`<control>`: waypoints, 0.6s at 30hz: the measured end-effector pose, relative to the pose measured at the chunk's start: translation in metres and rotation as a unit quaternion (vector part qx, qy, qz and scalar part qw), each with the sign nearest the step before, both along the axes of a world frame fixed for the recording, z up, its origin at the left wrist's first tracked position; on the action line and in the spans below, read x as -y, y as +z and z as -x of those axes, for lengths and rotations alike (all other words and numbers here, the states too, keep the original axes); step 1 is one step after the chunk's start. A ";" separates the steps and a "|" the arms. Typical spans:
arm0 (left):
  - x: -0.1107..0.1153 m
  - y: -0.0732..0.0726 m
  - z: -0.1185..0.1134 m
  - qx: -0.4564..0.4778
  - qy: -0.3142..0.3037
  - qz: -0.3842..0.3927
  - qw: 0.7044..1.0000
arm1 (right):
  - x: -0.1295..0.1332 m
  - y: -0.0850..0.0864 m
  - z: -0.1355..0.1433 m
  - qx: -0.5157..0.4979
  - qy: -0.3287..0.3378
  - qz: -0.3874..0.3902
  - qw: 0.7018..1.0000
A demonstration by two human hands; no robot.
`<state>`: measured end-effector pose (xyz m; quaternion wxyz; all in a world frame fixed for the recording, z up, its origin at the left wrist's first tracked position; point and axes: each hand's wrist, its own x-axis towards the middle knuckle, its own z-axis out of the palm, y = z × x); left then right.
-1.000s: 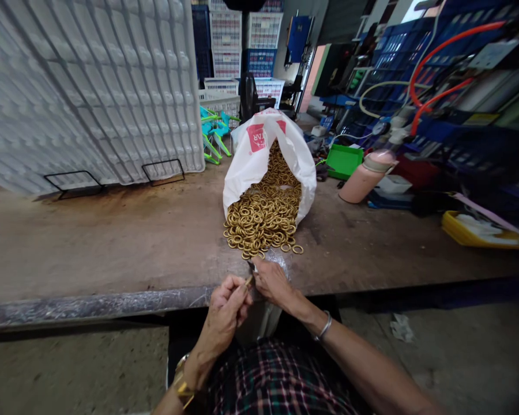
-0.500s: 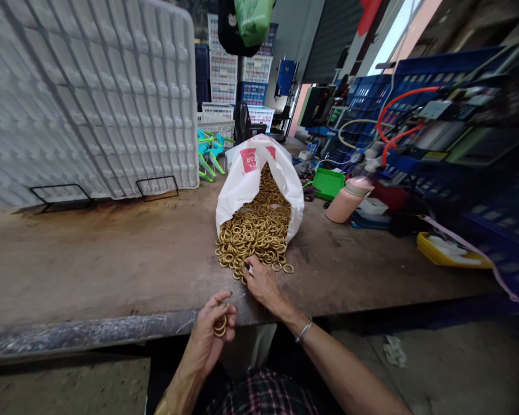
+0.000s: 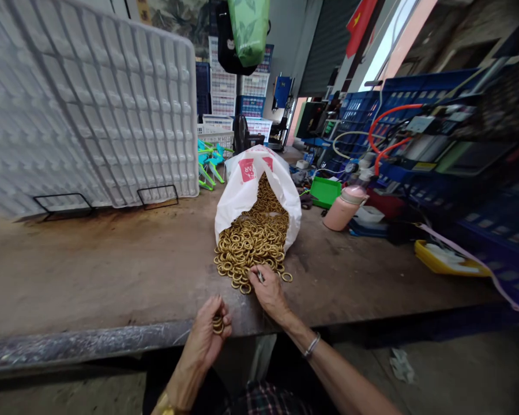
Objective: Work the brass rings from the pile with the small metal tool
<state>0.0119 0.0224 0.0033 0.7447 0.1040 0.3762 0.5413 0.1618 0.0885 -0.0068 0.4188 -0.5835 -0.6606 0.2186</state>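
Brass-coloured rings spill in a heap from the mouth of a white plastic bag lying on the table. My left hand is closed around a few of these rings, held stacked in the curled fingers just over the table's front edge. At the near right edge of the heap, my right hand touches the rings with thumb and fingers pinched together. A small silvery thing shows at its fingers; what it is, and what is pinched, I cannot make out.
Tall white ribbed plastic trays stand in black wire holders on the left. Right of the bag are a green tray, a pink bottle and a yellow tray. The wrapped table edge runs along the front.
My left fingers have closed further over the rings. My right hand has shifted slightly right along the heap's near edge. The camera has tilted up a little.
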 end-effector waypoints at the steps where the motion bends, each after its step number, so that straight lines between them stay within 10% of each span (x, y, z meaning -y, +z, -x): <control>1: -0.001 0.000 -0.002 -0.028 -0.004 -0.012 1.000 | 0.003 0.002 0.000 -0.006 0.005 -0.005 1.000; 9: 0.004 -0.004 -0.009 -0.391 0.018 -0.171 0.904 | 0.025 0.008 0.010 -0.136 0.075 0.150 0.976; 18: 0.005 -0.018 0.002 -0.538 0.007 -0.356 0.764 | 0.034 0.010 0.016 -0.269 0.107 0.345 0.893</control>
